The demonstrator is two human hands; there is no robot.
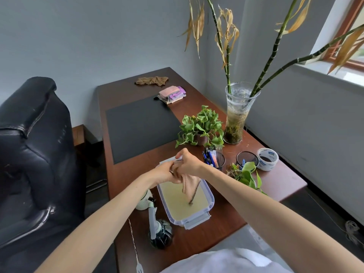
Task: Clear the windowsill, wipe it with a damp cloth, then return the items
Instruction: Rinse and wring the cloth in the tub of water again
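Gripping one wet beige cloth (188,185) between them, the left hand (165,173) and right hand (190,164) press knuckle to knuckle above the far end of a clear plastic tub (211,196) on the worktop (226,219). I see the fingers of both hands curled tight round the bunched top of the cloth, neither spread at all. The cloth's tail hangs over cloudy yellowish water in the tub, and a thin dark strand from it reaches down to the surface. I find the windowsill (334,72) up at the right, well apart from the hands. Beyond the tub a leafy potted plant (202,127) stands just beside a glass vase (236,115). As for writing, a white tape roll (267,159) near the worktop's right edge carries blue print, too small for me to read.
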